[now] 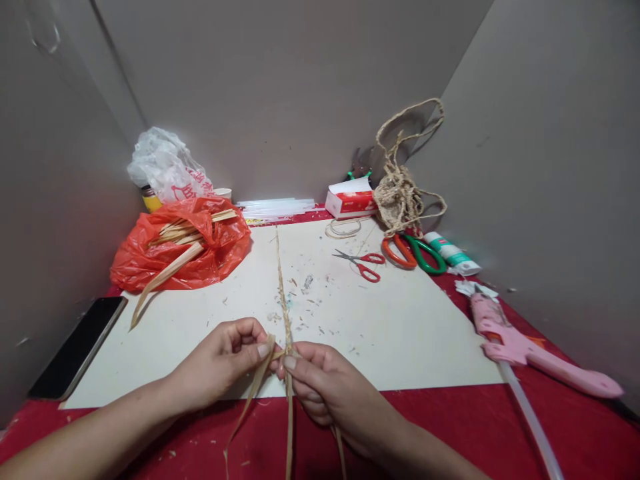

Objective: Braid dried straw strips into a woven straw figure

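A thin straw braid (pixel 282 287) runs from the far middle of the white board down to my hands. My left hand (pixel 227 360) pinches a flat, tan straw strip (pixel 256 383) just left of the braid's near end. Closed on that end from the right is my right hand (pixel 330 387), thumb on top where the strips cross. Loose strips (pixel 289 427) hang from there toward the front edge. My right fingers partly hide the crossing point.
The white board (pixel 410 333) lies on red cloth. Left are a red plastic bag (pixel 225 250) of straw and a phone (pixel 80 350). Right are small scissors (pixel 367 260), larger scissors (pixel 435 257), a rope bundle (pixel 397 200) and a pink glue gun (pixel 515 340). Grey walls surround the table.
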The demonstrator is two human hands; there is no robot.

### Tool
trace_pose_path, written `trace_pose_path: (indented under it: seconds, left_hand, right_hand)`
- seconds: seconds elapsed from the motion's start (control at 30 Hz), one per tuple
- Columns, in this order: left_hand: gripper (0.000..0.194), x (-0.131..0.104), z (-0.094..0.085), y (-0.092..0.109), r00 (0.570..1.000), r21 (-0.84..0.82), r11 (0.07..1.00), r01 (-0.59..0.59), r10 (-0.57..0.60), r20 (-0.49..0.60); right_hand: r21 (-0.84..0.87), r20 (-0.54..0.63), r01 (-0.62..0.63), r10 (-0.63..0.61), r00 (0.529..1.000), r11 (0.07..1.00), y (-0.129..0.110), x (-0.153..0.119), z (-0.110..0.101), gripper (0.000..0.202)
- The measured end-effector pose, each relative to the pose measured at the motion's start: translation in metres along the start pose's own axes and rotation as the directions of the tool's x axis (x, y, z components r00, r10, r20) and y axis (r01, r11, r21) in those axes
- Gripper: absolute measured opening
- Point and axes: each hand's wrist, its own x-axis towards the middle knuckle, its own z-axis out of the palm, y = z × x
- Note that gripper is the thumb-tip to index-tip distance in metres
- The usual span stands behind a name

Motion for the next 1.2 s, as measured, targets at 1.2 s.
trace_pose_path:
  seconds: [1.2]
  left_hand:
    - [0.02, -0.005, 0.003, -0.022, 0.948, 0.826, 0.518, -0.222, 0.312, 0.06]
  right_hand:
    - [0.313, 0.189, -0.219, 0.166, 0.968, 0.924, 0.003, 0.003, -0.015, 0.024]
